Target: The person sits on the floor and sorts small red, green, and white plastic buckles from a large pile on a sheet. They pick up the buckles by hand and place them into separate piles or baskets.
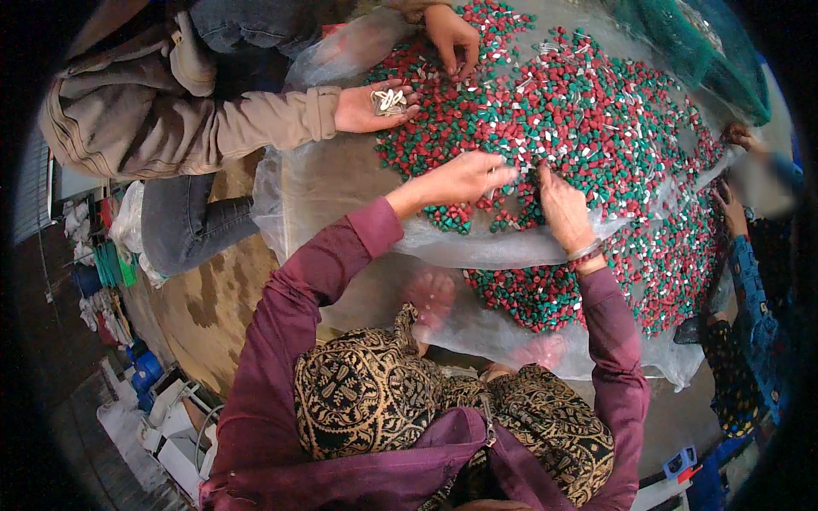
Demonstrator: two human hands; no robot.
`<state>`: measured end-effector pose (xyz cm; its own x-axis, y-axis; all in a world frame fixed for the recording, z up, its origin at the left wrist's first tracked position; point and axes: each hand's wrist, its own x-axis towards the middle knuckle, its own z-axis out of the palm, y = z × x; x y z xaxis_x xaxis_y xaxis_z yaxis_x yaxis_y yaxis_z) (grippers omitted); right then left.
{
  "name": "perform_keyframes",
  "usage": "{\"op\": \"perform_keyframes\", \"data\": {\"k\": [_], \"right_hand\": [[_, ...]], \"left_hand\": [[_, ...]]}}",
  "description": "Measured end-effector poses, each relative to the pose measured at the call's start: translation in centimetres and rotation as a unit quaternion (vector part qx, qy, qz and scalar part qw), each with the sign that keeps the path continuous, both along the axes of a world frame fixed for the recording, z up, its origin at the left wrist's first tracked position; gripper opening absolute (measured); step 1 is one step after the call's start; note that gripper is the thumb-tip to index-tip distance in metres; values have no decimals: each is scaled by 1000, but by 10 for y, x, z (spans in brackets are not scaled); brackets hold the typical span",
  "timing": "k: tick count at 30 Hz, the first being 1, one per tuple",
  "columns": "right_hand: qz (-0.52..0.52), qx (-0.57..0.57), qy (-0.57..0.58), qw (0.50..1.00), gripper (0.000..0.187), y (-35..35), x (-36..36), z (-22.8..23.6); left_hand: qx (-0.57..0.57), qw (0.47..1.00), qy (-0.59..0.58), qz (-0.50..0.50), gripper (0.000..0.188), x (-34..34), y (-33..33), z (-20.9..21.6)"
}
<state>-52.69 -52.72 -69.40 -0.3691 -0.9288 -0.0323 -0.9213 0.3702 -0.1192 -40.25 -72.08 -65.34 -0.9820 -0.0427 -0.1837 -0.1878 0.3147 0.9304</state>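
A wide pile of small red, green and white pieces (588,111) lies spread on a clear plastic sheet (341,200). My left hand (469,177) is closed over the pile's near left part, fingers curled and slightly blurred. A bit of white shows at its fingertips, too small to name. To its right, my right hand (567,209) reaches down with bent fingers, the index fingertip touching the pieces. Whatever its fingers hold, if anything, is hidden. A beaded bracelet (586,253) circles that wrist.
Across the pile a person's palm holds several white pieces (389,101), while their other hand (452,38) picks in the pile. Another person's hands (731,209) are at the right edge. Green netting (690,51) lies at the far right. My feet (430,298) are under the sheet.
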Motion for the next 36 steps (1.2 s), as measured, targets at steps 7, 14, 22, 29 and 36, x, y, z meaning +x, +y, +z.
{"op": "perform_keyframes", "data": {"k": [7, 14, 22, 29, 36], "right_hand": [[-17, 88, -7, 996, 16, 2, 25, 1], [-259, -121, -564, 775, 12, 41, -2, 25], [-58, -5, -181, 982, 26, 23, 4, 38], [16, 63, -11, 998, 26, 24, 21, 2], [-285, -134, -805, 502, 11, 32, -2, 58]], "left_hand": [[400, 905, -147, 10, 40, -49, -12, 39], [343, 920, -179, -66, 28, -93, 21, -9], [241, 946, -215, 15, 23, -50, -34, -56], [134, 895, -425, -9, 23, -9, -49, -15], [-190, 968, 143, -81, 27, -69, -4, -55]]}}
